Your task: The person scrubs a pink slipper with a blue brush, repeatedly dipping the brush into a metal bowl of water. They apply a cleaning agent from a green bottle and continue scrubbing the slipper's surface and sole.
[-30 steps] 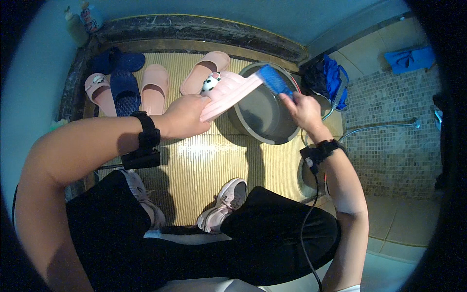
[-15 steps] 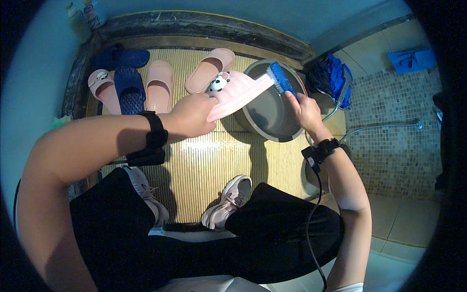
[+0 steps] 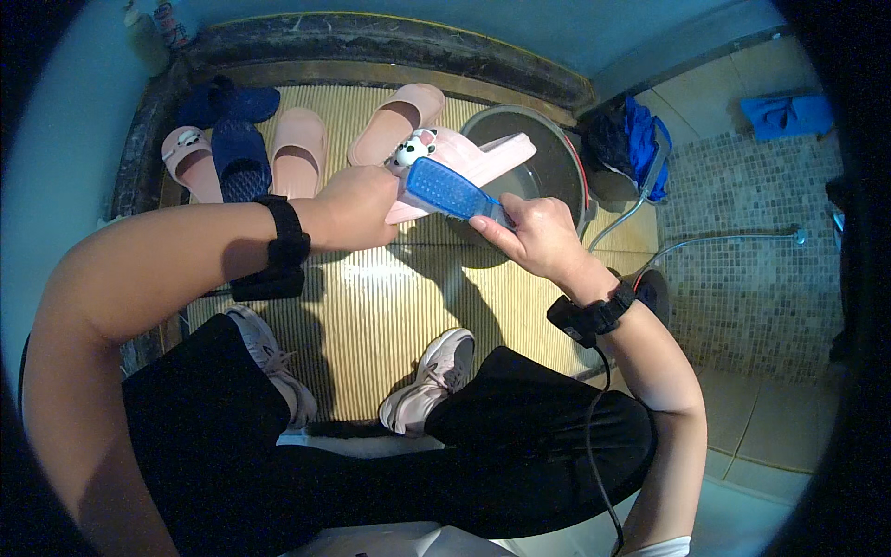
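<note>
The pink slipper (image 3: 473,160) with a panda charm is held over the metal basin (image 3: 548,172) at twelve o'clock, the left hand (image 3: 357,206) clamped around its heel; the right hand (image 3: 538,237), fingers closed on the blue brush (image 3: 445,190), has swung it from the slipper's far end onto its near side, so scrubbing looks underway; more slippers (image 3: 297,148) lie at ten o'clock.

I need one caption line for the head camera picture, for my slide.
Left hand holds a pink slipper with panda charm over a round metal basin; right hand presses a blue plastic brush on it.
</note>
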Demonstrator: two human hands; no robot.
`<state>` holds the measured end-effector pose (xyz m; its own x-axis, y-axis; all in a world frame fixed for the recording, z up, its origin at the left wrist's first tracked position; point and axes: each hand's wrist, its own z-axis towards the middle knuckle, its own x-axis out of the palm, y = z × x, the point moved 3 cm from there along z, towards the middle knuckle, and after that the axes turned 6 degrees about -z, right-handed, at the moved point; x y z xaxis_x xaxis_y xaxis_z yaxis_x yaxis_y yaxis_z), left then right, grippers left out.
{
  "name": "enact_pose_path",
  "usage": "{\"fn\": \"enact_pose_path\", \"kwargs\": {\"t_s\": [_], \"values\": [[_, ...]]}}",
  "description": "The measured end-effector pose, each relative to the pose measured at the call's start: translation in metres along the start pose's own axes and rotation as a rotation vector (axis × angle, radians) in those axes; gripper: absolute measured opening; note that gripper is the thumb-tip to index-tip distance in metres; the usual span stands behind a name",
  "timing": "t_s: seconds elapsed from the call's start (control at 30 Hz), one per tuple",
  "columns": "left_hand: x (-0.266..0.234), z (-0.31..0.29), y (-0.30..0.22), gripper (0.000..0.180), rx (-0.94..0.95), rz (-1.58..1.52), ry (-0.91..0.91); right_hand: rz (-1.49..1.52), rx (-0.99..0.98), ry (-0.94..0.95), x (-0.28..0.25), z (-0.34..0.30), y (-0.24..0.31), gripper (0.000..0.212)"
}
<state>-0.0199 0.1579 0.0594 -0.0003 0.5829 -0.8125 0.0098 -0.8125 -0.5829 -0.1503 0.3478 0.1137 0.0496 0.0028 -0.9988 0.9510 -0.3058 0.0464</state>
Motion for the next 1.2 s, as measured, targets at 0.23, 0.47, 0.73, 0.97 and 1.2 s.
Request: {"fn": "enact_pose_path", "kwargs": {"t_s": [0.23, 0.47, 0.73, 0.97, 1.2], "values": [[-0.006, 0.006, -0.01, 0.023, -0.014, 0.031, 0.046, 0.041, 0.335, -0.052, 0.011, -0.001, -0.058, 0.061], [-0.017, 0.014, -0.018, 0.026, -0.122, 0.003, 0.106, 0.241, 0.753, 0.118, 0.016, -0.011, -0.096, 0.077], [-0.014, 0.016, -0.001, 0.031, -0.17, -0.045, 0.138, 0.164, 0.236, 0.137, -0.008, 0.007, -0.005, 0.065], [-0.01, 0.011, 0.004, 0.028, -0.093, -0.066, 0.065, 0.112, 0.185, 0.055, 0.002, 0.007, -0.021, 0.063], [-0.021, 0.017, -0.011, 0.023, -0.148, -0.004, 0.125, 0.175, 0.629, 0.045, 0.003, -0.004, -0.066, 0.067]]}}
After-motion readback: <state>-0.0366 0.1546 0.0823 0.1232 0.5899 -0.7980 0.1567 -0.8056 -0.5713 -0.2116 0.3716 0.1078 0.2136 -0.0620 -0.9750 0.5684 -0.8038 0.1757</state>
